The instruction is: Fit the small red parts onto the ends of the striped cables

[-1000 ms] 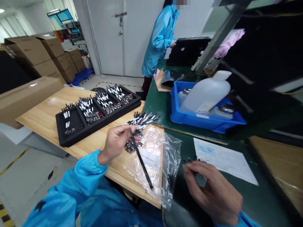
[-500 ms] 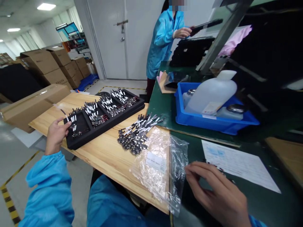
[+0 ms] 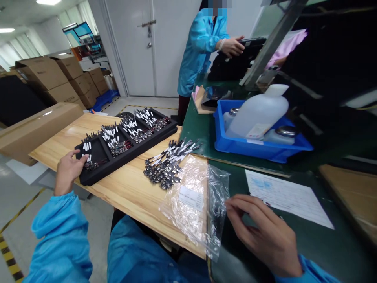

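Note:
My left hand (image 3: 70,168) is at the left end of a black foam tray (image 3: 129,163), thumb and forefinger apart over its leftmost compartment. Small circuit boards with black-and-white flex strips (image 3: 92,163) lie in that compartment, fewer than in the others. To the right, a loose heap of the same flex-strip boards (image 3: 163,173) rests on the wooden board. My right hand (image 3: 262,232) hovers by the right edge of a clear plastic bag (image 3: 188,212), its fingertips pinched together. Whatever those fingertips hold, if anything, is hidden.
A blue bin (image 3: 250,151) holds a large white plastic bottle (image 3: 259,114) and smaller metal-topped ones. A printed sheet (image 3: 285,198) lies on the green table (image 3: 203,133). Across the table stands a co-worker (image 3: 196,51) in blue. Cardboard boxes (image 3: 41,129) are at left.
A flex strip stood up from my left fingers; now those fingers are lower at the compartment and parted. My right hand stays pinched. The co-worker's hand and dark object have lowered.

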A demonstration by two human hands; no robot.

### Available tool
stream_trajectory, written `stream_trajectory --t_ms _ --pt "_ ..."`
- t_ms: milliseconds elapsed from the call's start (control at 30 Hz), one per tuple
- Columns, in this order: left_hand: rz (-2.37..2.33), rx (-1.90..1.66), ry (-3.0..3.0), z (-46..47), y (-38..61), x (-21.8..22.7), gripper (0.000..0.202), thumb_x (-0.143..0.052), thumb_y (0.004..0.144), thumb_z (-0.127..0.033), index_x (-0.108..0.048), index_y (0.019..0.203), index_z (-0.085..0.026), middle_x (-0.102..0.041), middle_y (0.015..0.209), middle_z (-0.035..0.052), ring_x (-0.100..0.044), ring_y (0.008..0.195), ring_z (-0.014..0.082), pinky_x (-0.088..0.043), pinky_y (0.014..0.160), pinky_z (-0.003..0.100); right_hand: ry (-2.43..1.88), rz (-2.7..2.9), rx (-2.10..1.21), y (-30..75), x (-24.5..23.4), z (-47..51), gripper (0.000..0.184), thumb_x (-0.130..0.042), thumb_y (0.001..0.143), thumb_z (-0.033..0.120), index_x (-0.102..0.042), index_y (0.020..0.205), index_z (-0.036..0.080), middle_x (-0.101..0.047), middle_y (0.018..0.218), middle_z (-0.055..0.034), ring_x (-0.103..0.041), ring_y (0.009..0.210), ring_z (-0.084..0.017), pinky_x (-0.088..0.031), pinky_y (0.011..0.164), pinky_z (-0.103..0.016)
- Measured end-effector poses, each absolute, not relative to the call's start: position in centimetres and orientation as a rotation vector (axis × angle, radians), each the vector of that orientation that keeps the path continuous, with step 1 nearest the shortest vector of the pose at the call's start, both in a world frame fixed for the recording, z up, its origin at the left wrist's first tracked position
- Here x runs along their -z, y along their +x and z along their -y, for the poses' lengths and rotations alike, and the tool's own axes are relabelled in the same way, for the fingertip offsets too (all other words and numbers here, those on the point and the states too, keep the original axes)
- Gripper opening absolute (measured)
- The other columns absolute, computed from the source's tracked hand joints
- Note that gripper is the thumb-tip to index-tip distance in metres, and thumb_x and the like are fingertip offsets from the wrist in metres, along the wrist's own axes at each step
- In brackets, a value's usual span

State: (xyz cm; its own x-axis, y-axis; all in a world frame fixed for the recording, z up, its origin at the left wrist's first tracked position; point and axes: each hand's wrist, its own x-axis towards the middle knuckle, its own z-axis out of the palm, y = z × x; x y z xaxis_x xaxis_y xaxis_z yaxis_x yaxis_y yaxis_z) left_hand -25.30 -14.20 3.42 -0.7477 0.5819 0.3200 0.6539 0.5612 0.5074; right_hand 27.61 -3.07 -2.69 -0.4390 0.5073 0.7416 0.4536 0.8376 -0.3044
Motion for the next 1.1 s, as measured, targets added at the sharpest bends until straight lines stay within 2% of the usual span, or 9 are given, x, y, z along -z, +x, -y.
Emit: stream_trajectory --t_ms 100,200,367,467,533,600,767,967,1100 --pt "2.697 0.576 -0.99 14.4 -24.1 -4.4 0.053 -0.067 0.077 -0.058 -0.074 0.107 -0.014 -0.071 0.064 0.007 -0.065 0.076 0.0308 -0.038 0.063 0.031 -0.721 2.099 -0.112 27.7 2.7 3.2 0.015 -0.067 0.088 0.01 -0.062 0.099 0.019 -0.067 0.095 -0.0066 -0.066 0.081 -0.016 -0.054 0.074 -0.029" --pt "2.634 0.287 -0.976 14.2 -22.9 -5.1 0.057 -0.055 0.085 -0.062 -0.077 0.108 -0.015 -0.074 0.075 0.0123 -0.065 0.076 0.0309 -0.038 0.063 0.032 -0.746 2.1 -0.122 27.7 2.4 3.4 0.015 -0.066 0.088 0.009 -0.062 0.098 0.019 -0.067 0.093 -0.0065 -0.066 0.081 -0.016 -0.054 0.071 -0.027" --pt "2.507 0.645 -1.243 12.5 -19.1 -5.3 0.047 -0.058 0.086 -0.056 -0.077 0.107 -0.019 -0.077 0.085 0.0082 -0.067 0.078 0.0257 -0.047 0.071 0.032 -0.765 2.074 -0.148 27.5 2.2 3.5 0.017 -0.064 0.087 0.007 -0.061 0.097 0.019 -0.067 0.093 -0.0061 -0.066 0.079 -0.015 -0.053 0.069 -0.026" --pt "2.443 0.863 -1.814 10.2 -15.3 -4.5 0.041 -0.058 0.088 -0.051 -0.077 0.107 -0.02 -0.077 0.102 0.0064 -0.069 0.085 0.0226 -0.051 0.077 0.03 -0.757 2.054 -0.16 27.5 2.2 3.5 0.018 -0.064 0.086 0.006 -0.062 0.097 0.02 -0.067 0.092 -0.0059 -0.066 0.079 -0.015 -0.053 0.069 -0.026" --pt "2.339 0.746 -2.253 8.2 -12.8 -3.7 0.038 -0.053 0.092 -0.046 -0.076 0.109 -0.021 -0.075 0.108 0.0073 -0.069 0.093 0.0226 -0.051 0.082 0.03 -0.755 2.026 -0.179 27.5 2.1 3.5 0.018 -0.064 0.086 0.006 -0.063 0.096 0.02 -0.068 0.092 -0.0058 -0.066 0.079 -0.016 -0.054 0.069 -0.027" --pt "2.261 0.494 -2.459 6.2 -10.8 -2.7 0.034 -0.049 0.094 -0.039 -0.076 0.105 -0.022 -0.074 0.106 0.0089 -0.068 0.096 0.0233 -0.05 0.087 0.031 -0.769 1.967 -0.216 27.6 2.0 3.3 0.017 -0.065 0.085 0.006 -0.064 0.095 0.021 -0.067 0.09 -0.0053 -0.064 0.076 -0.015 -0.053 0.066 -0.027" --pt "2.307 0.07 -2.297 2.9 -8.8 -0.7 0.027 -0.049 0.093 -0.031 -0.074 0.089 -0.02 -0.067 0.094 0.011 -0.067 0.09 0.0249 -0.048 0.085 0.033 -0.905 1.725 -0.272 28.6 1.8 2.5 0.01 -0.066 0.085 0.011 -0.065 0.089 0.021 -0.065 0.083 -0.0034 -0.062 0.071 -0.015 -0.05 0.061 -0.028" --pt "2.313 0.046 -2.249 1.4 -9.3 0.2 0.025 -0.052 0.089 -0.034 -0.07 0.084 -0.018 -0.065 0.089 0.0125 -0.065 0.087 0.0285 -0.045 0.076 0.035 -1.006 1.542 -0.323 29.8 2.2 1.5 0.001 -0.066 0.087 0.019 -0.065 0.088 0.02 -0.064 0.083 -0.0034 -0.06 0.067 -0.014 -0.05 0.059 -0.027" --pt "2.432 0.241 -2.265 1.1 -9.9 0.1 0.022 -0.058 0.083 -0.04 -0.063 0.08 -0.02 -0.068 0.079 0.0073 -0.065 0.077 0.0251 -0.042 0.067 0.031 -1.04 1.515 -0.311 29.9 2.1 1.3 0.001 -0.066 0.087 0.02 -0.065 0.087 0.019 -0.064 0.083 -0.0035 -0.061 0.069 -0.015 -0.05 0.063 -0.028"
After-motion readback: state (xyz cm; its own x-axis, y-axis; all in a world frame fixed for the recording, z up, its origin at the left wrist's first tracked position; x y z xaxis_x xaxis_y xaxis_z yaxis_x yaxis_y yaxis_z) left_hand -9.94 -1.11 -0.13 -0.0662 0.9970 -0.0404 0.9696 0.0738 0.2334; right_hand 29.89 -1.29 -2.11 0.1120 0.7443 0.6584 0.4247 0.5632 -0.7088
